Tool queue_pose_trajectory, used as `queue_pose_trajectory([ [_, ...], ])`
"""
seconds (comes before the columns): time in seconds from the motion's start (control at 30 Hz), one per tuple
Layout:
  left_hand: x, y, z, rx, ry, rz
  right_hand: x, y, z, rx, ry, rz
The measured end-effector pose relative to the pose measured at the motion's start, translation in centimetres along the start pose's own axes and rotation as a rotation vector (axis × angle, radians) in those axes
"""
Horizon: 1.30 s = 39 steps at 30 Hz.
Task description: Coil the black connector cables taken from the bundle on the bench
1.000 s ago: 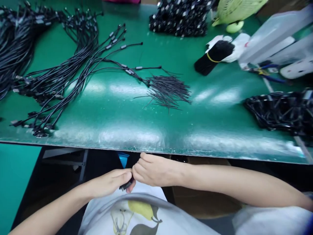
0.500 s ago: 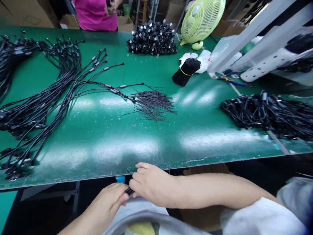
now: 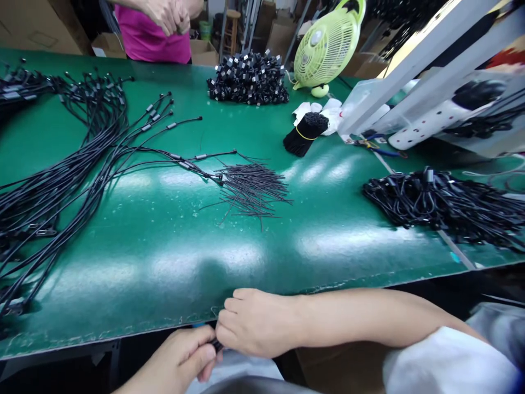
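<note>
At the table's front edge, my left hand (image 3: pixel 184 354) is closed around a short dark length of black cable (image 3: pixel 216 344), most of it hidden by the fingers. My right hand (image 3: pixel 256 322) touches it from the right, its fingers curled over the same cable with the fingertips out of sight. Beyond the hands, a loose heap of thin black ties (image 3: pixel 257 189) lies on the green table (image 3: pixel 172 295). On the left are long black cables (image 3: pixel 102 169) with grey sleeves and small plugs.
A banded bundle of black ties (image 3: pixel 305 134) stands near a pile of black connectors (image 3: pixel 249 79) and a green fan (image 3: pixel 328 49). Coiled cables (image 3: pixel 443 202) lie at right, beyond them pliers (image 3: pixel 381 148). Across the table stands a person in pink (image 3: pixel 153 35).
The view has tilted a little, so the table sits lower in it. My hands stay together on the cable, the right hand's fingers now more tightly curled. The person opposite has brought both hands together.
</note>
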<state>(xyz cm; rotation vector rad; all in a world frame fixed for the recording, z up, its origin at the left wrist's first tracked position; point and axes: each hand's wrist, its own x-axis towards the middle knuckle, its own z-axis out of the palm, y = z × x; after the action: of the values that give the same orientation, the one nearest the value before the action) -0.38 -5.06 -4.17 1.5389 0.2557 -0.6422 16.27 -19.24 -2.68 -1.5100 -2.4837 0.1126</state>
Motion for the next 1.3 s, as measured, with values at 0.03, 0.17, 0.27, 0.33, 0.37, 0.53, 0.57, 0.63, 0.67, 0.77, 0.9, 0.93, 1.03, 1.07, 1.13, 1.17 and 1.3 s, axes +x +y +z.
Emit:
queue_pose_trajectory([
  [0.03, 0.0, -0.2, -0.2, -0.005, 0.019, 0.023, -0.3, 1.2, -0.7, 0.115, 0.002, -0.003],
  [0.17, 0.1, -0.5, -1.7, -0.181, 0.339, 0.021, -2.6, 11.5, -3.7, 0.212, 0.33, 0.464],
  [0.27, 0.3, -0.5, -2.7, -0.41, 0.583, 0.057, -4.6, 21.1, -3.8, -0.11, 0.451, 0.911],
  [0.33, 0.4, -0.7, -2.9, -0.528, 0.61, 0.091, -5.5, 25.7, -3.0, -0.188, 0.367, 0.964],
  [0.37, 0.5, -0.8, -3.0, -0.569, 0.603, 0.102, -5.8, 27.2, -2.6, -0.202, 0.331, 0.957],
  [0.53, 0.8, -0.8, -2.9, -0.615, 0.626, 0.141, -5.7, 26.5, -2.4, -0.351, 0.356, 0.995],
  [0.57, 1.0, -0.6, -2.8, -0.614, 0.643, 0.148, -5.4, 24.9, -2.5, -0.353, 0.403, 1.022],
  [0.63, 1.4, -0.1, -2.4, -0.628, 0.657, 0.174, -4.3, 20.3, -2.5, -0.255, 0.5, 1.038],
  [0.67, 1.6, 0.1, -2.1, -0.644, 0.646, 0.203, -3.5, 17.6, -2.2, -0.155, 0.522, 1.015],
  [0.77, 2.3, 0.2, -1.0, -0.701, 0.559, 0.327, -0.6, 8.6, -0.8, 0.276, 0.458, 0.842],
  [0.9, 1.9, -0.2, 0.4, -0.69, 0.563, 0.373, 2.4, -0.3, 1.8, 0.599, 0.461, 0.738],
  [0.93, 1.5, -0.2, 0.6, -0.664, 0.585, 0.363, 2.8, -1.6, 2.3, 0.557, 0.497, 0.737],
  [1.03, 0.5, -0.5, 1.0, -0.478, 0.689, 0.334, 3.3, -3.2, 3.0, 0.099, 0.553, 0.628],
  [1.07, 0.2, -0.7, 1.1, -0.366, 0.752, 0.341, 3.3, -3.3, 2.9, -0.101, 0.544, 0.535],
  [1.13, -0.3, -1.3, 1.4, -0.09, 0.896, 0.391, 3.6, -3.2, 2.4, -0.401, 0.497, 0.286],
  [1.17, -0.5, -1.6, 1.5, 0.046, 0.961, 0.427, 3.8, -3.1, 2.1, -0.471, 0.454, 0.16],
  [1.3, -0.7, -2.7, 1.6, 0.294, 1.014, 0.468, 5.0, -2.5, 1.0, -0.568, 0.26, -0.126],
])
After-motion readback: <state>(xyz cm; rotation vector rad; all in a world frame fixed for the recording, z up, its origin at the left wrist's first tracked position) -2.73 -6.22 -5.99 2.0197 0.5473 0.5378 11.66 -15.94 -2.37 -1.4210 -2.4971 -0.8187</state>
